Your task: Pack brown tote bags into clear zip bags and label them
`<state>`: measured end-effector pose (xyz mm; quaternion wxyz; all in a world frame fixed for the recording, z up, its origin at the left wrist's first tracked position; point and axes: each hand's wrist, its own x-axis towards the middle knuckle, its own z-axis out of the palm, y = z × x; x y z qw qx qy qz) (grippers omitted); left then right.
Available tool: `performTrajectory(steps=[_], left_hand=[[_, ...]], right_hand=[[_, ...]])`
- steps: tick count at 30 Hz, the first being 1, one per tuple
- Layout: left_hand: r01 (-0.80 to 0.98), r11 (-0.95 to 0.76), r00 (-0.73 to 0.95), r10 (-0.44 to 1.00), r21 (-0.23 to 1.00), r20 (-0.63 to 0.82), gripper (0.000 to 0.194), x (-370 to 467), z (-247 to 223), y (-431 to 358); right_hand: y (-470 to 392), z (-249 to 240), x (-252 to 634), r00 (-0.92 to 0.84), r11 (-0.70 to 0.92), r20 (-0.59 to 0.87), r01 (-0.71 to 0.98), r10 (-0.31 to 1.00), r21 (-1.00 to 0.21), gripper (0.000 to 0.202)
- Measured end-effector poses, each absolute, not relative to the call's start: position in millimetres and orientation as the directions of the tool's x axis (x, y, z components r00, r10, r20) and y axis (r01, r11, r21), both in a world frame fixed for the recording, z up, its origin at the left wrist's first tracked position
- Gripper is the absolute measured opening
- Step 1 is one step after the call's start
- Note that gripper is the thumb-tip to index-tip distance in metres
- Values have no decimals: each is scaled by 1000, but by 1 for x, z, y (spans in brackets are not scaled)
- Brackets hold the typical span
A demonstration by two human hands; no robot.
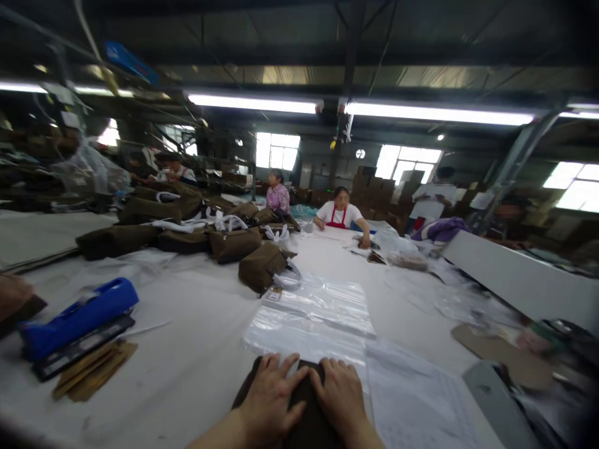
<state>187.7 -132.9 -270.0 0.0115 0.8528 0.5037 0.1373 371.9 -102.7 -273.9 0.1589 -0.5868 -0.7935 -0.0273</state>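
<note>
A dark brown fabric piece (309, 405), perhaps a bag, lies on the white table (187, 349) right in front of me. My left hand (274, 396) rests flat on it with the fingers spread, while my right hand (344, 396) lies beside it, fingers stretched toward the far edge. The two thumbs nearly meet. Beyond my fingertips are clear plastic bags (318, 312), with a small tag (274, 294) at their left corner. To the right of my right hand lies a white printed sheet (416, 393). The near part of the fabric is cut off by the frame.
Brown bags with white-wrapped handles (236, 243) are heaped at the back left. A blue tape dispenser (88, 312) and brown paper pieces (93, 371) lie left; another person's hand (14, 296) is beside them. A grey tool (498, 405) sits right. A co-worker (341, 212) works across the table.
</note>
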Motion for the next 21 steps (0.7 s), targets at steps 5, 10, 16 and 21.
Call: performTrajectory(steps=[5,10,16,21], left_hand=[[839,-519,476,846,165,241,54,187,-276,-112],[807,-566,516,815,169,263,51,188,-285,-90],[754,-514,438,857,408,270,51,172,-275,-68],[645,-187,20,973,741,229,32,128,-273,-1]], right_hand=[[-87,-270,373,-207,251,225,949,952,-189,26],[-69,-280,371,-189,223,154,943,970,-247,18],[-47,-276,393,-211,258,149,773,966,-580,24],[6,-295,448,158,86,161,398,974,-913,24]])
